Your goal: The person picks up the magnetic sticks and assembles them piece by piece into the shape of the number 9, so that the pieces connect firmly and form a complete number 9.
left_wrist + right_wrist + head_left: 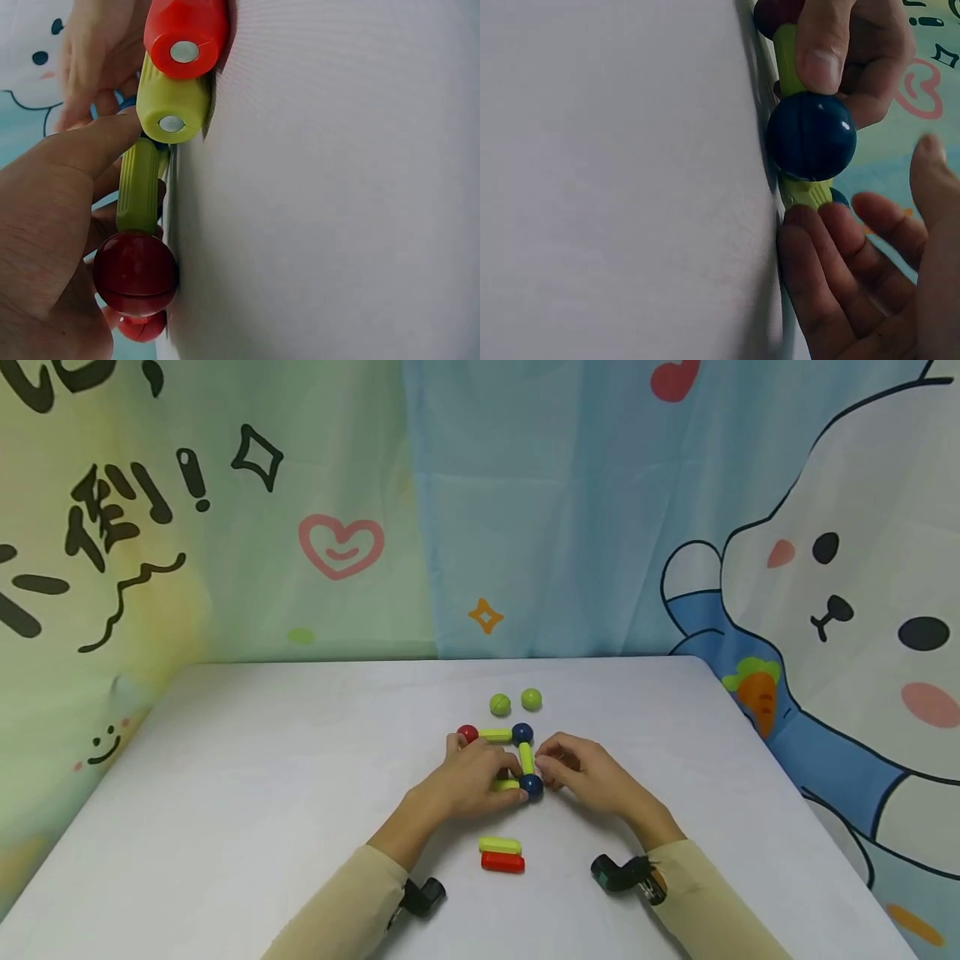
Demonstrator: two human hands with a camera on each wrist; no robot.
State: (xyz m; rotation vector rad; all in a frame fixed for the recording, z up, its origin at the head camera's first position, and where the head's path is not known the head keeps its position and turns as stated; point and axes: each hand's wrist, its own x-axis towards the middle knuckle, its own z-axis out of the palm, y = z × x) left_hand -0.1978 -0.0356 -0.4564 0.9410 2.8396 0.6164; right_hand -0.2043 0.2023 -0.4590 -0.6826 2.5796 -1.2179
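A shape of yellow-green magnetic rods and balls lies on the table. It has a red ball (467, 733) and a blue ball (522, 733) at the back, and another blue ball (531, 787) nearer. My left hand (468, 778) pinches the near rod (138, 186) beside that blue ball, thumb on the near side. A dark red ball (136, 274) at this rod's other end shows in the left wrist view; the left hand hides it in the head view. My right hand (588, 774) is at the right side rod (527, 758), fingers loosely bent, fingertips close to or touching it.
Two green balls (515, 702) lie behind the shape. In front, a loose yellow-green rod (499, 845) and a red rod (502, 862) lie side by side. The white table (262, 793) meets a printed curtain (525, 527) at its back edge.
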